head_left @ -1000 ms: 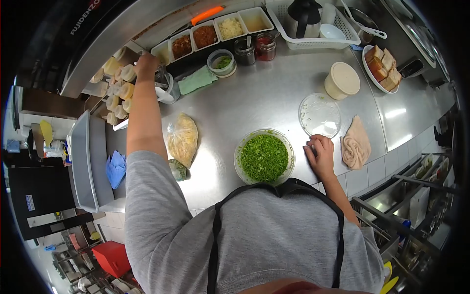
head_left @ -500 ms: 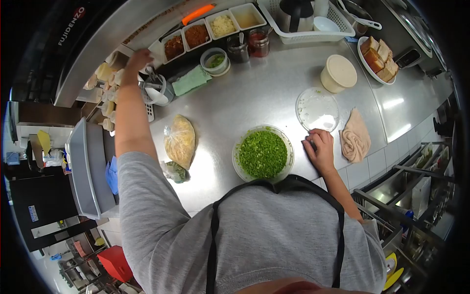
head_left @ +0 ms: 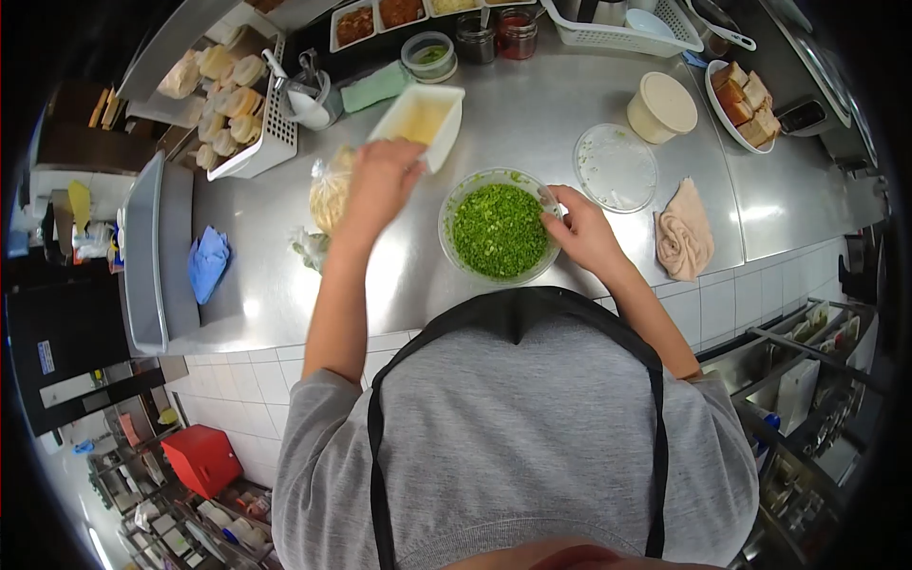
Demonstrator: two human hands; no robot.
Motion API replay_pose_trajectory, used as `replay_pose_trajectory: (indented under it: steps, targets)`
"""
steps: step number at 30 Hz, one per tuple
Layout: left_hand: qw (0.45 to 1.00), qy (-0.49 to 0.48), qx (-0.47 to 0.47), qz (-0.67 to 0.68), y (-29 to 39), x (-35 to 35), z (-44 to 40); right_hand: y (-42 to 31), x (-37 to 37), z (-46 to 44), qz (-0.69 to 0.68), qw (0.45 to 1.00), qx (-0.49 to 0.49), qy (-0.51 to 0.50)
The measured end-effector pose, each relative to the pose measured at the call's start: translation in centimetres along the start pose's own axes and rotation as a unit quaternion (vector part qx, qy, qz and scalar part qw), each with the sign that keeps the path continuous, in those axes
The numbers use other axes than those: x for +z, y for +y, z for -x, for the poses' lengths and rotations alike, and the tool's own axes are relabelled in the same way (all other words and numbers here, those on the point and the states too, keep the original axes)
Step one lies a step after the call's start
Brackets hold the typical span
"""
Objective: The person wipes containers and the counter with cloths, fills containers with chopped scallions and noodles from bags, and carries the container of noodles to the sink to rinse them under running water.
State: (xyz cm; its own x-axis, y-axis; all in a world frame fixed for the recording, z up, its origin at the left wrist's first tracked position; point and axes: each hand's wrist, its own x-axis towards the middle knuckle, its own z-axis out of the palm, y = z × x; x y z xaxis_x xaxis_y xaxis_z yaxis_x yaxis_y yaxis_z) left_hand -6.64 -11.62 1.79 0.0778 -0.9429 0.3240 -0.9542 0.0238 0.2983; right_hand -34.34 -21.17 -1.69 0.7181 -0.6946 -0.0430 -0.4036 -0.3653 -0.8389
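Note:
My left hand (head_left: 385,179) grips the near end of a white rectangular tub (head_left: 418,122) with a little yellowish stuff inside, tilted above the counter. My right hand (head_left: 581,228) is closed on the right rim of a clear round bowl (head_left: 501,226) full of chopped green herbs. Partly behind my left hand and forearm lie a knotted plastic bag (head_left: 329,195) of yellowish food and a smaller bag (head_left: 311,249) with something green. To the right of the bowl rests a clear round lid (head_left: 616,168) with green bits on it.
A beige cloth (head_left: 684,233) and a lidded cream tub (head_left: 662,107) are on the right, with a dish of bread chunks (head_left: 744,106) beyond. At the back stand jars (head_left: 518,36) and a green cloth (head_left: 375,86). Squeeze bottles (head_left: 228,104) fill a basket at left.
My left hand has come back from the far left and now holds the white tub over the counter. My right hand has moved from the counter onto the bowl's rim.

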Motion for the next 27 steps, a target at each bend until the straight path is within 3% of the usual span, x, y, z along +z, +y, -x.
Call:
replay_pose_trajectory:
  steps: [3,6,8,9,10,11,12,14,15,16,18,20,22,23,25,26,27]
  targets:
    - [1.0,-0.002,-0.014,-0.026,1.6,2.7,3.4,0.9,-0.1,-0.2,-0.018,0.999,-0.024,0.045]
    - [0.999,0.015,-0.009,-0.03,2.6,2.4,5.4,-0.5,-1.8,0.0,-0.088,0.996,0.001,0.018]
    - [0.984,0.124,-0.057,0.113,3.2,2.0,6.2,-1.6,-2.8,-0.2,-0.088,0.996,-0.013,0.009]
    - [0.984,0.128,-0.059,0.11,3.4,2.0,6.7,-2.2,-3.1,-0.4,-0.131,0.991,-0.001,-0.015]
    - [0.932,0.161,-0.145,0.289,3.6,2.0,7.5,-2.8,-3.3,-0.7,-0.174,0.984,0.013,-0.039]
    - [0.841,0.187,-0.222,0.457,3.9,1.9,8.2,-3.7,-3.1,-1.0,-0.195,0.979,-0.011,-0.057]
    - [0.842,0.19,-0.223,0.454,4.4,1.6,9.0,-4.6,-2.6,-1.5,-0.196,0.979,-0.015,-0.06]
    - [0.568,0.122,-0.275,0.766,5.8,1.0,10.5,-6.4,-1.3,-2.4,-0.273,0.955,-0.047,-0.104]
    - [0.577,0.092,-0.287,0.759,6.6,0.2,10.9,-7.3,-0.7,-2.8,-0.275,0.951,-0.038,-0.133]
    - [0.579,0.096,-0.288,0.756,6.5,0.5,11.2,-7.9,0.1,-3.3,-0.276,0.95,-0.042,-0.136]
    - [0.354,0.123,-0.108,0.921,5.6,1.7,11.9,-8.8,1.7,-4.2,-0.248,0.947,-0.099,-0.176]
    - [0.33,0.172,-0.161,0.914,5.0,2.1,12.6,-9.4,2.3,-4.9,-0.272,0.936,-0.088,-0.205]
    - [0.434,0.228,-0.245,0.836,4.9,1.9,13.2,-9.7,2.5,-5.4,-0.358,0.9,-0.046,-0.246]
    - [0.433,0.235,-0.246,0.835,4.7,1.7,13.5,-9.1,3.2,-6.0,-0.356,0.898,-0.047,-0.253]
    - [0.338,0.256,-0.198,0.884,4.1,0.4,14.2,-7.0,5.2,-6.9,-0.036,0.972,-0.171,-0.154]
    - [0.288,0.263,-0.172,0.905,3.7,-0.1,14.4,-6.3,5.5,-6.9,-0.034,0.972,-0.173,-0.156]
    - [0.284,0.28,-0.188,0.898,3.3,-0.7,14.3,-5.8,5.7,-6.6,0.064,0.959,-0.222,-0.165]
